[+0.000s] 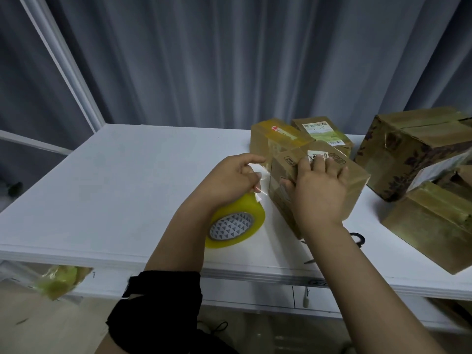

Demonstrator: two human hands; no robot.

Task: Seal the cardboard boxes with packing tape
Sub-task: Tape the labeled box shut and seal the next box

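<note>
On the table [127, 187], our right hand [319, 192] rests atop the middle box [356, 187]. From that box, the tape roll [237, 226] lies at 8 o'clock under our left hand [229, 180]. A second box [268, 141] is at 11, a third box [321, 131] at 12, a fourth box [408, 154] at 2, a fifth box [429, 226] at 4, and scissors [358, 238] at 5.

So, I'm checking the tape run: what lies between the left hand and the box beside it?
A short strip of clear tape, pinched by the left hand and stretched to the box at its near end; the head view shows it.
</note>
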